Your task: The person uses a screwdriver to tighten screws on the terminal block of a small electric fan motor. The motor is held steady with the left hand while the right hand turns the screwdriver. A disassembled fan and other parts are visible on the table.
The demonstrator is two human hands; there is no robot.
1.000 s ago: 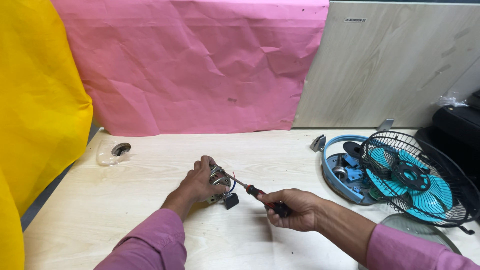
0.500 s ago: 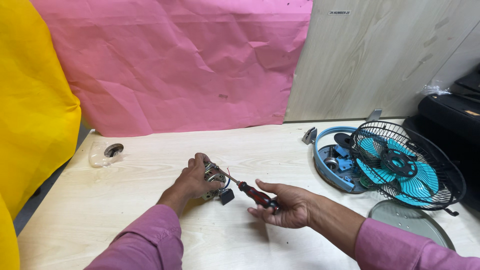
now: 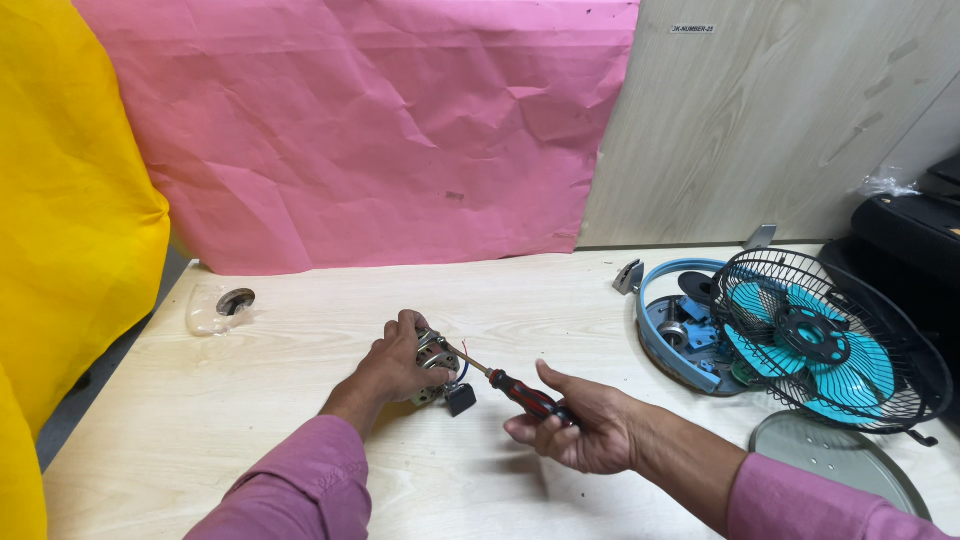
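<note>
On the pale wooden table (image 3: 300,430), my left hand (image 3: 395,365) grips a small metal fan motor (image 3: 437,357) with thin wires and a black block hanging under it. My right hand (image 3: 580,425) holds a screwdriver (image 3: 505,385) with a red and black handle. Its metal shaft points up and left, and the tip rests on the top of the motor. Both arms wear pink sleeves.
To the right lie a black wire fan guard with teal blades (image 3: 825,340), a blue round fan housing holding small parts (image 3: 665,330) and a grey round plate (image 3: 835,460). A clear plastic bag with a dark part (image 3: 220,305) lies far left. Pink and yellow sheets hang behind.
The view has shifted slightly. My hands stay in the same pose, with the screwdriver tip still on the motor.
</note>
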